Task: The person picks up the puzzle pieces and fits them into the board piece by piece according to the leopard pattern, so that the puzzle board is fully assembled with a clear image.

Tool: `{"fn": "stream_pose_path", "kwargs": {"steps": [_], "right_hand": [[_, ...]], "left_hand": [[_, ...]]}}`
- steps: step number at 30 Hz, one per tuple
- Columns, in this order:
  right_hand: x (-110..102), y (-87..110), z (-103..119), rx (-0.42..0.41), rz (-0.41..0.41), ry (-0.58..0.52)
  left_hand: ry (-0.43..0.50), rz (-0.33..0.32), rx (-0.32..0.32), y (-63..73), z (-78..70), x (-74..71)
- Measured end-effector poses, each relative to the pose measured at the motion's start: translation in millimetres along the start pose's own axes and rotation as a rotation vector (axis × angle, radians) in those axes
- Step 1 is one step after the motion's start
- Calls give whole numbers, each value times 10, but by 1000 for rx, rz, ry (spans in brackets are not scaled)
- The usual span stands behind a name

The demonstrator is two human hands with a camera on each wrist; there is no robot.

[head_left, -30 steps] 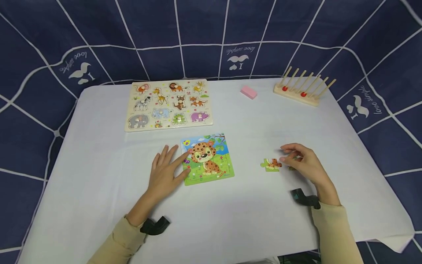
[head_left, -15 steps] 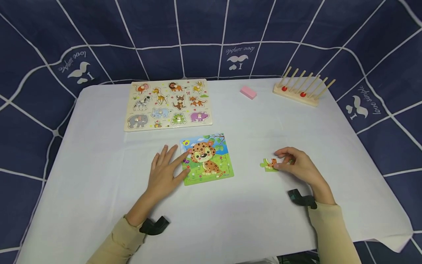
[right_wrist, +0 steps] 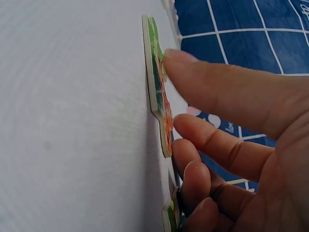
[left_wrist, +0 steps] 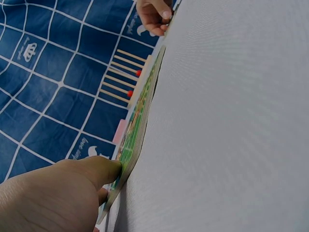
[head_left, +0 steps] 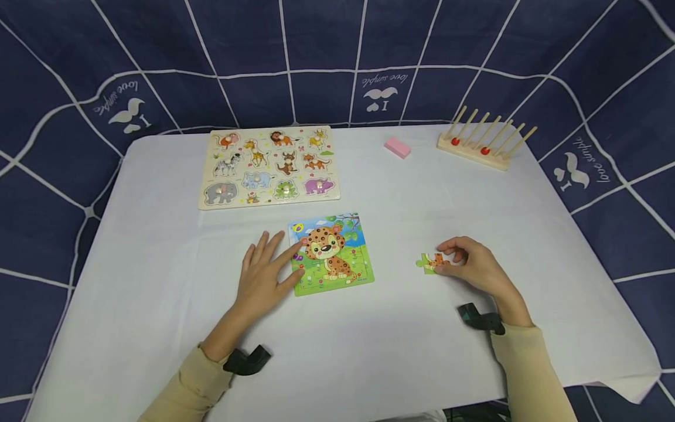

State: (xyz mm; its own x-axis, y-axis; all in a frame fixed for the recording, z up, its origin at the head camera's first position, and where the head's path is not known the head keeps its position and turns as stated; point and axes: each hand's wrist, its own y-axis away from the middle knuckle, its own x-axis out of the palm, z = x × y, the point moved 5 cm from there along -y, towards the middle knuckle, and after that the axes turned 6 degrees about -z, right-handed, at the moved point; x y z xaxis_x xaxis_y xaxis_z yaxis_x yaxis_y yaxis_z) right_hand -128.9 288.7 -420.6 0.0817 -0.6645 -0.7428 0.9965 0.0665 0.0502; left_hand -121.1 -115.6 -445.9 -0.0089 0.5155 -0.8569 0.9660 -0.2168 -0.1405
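My left hand (head_left: 263, 278) has its fingers spread and touches the left side of a leopard jigsaw puzzle (head_left: 329, 255). In the left wrist view, the thumb (left_wrist: 104, 169) rests on the puzzle's edge. A small green-and-orange jigsaw piece (head_left: 428, 264) lies flat on the table to the right of the puzzle. My right hand (head_left: 471, 264) hovers at it with fingers loosely bent. In the right wrist view, the thumb reaches that jigsaw piece (right_wrist: 157, 82), and the index finger is beside its end. Another jigsaw piece (right_wrist: 170, 217) lies under the other fingers, hidden in the head view.
Behind the puzzle lies a wooden animal peg board (head_left: 270, 167). A pink block (head_left: 397, 147) sits at the back, and a wooden rack (head_left: 474, 153) with upright sticks and two red beads stands at back right. A white cloth (head_left: 343, 357) covers the table.
My right hand has moved left and slightly down, from beside the small jigsaw piece to over its right end. My left hand and the leopard puzzle have stayed in place.
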Motion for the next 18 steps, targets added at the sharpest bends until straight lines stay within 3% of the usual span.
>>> {"fn": "stream_pose_path", "kwargs": {"steps": [18], "right_hand": [[20, -8, 5, 12, 4, 78]], "left_hand": [[-6, 2, -1, -3, -8, -10]]}}
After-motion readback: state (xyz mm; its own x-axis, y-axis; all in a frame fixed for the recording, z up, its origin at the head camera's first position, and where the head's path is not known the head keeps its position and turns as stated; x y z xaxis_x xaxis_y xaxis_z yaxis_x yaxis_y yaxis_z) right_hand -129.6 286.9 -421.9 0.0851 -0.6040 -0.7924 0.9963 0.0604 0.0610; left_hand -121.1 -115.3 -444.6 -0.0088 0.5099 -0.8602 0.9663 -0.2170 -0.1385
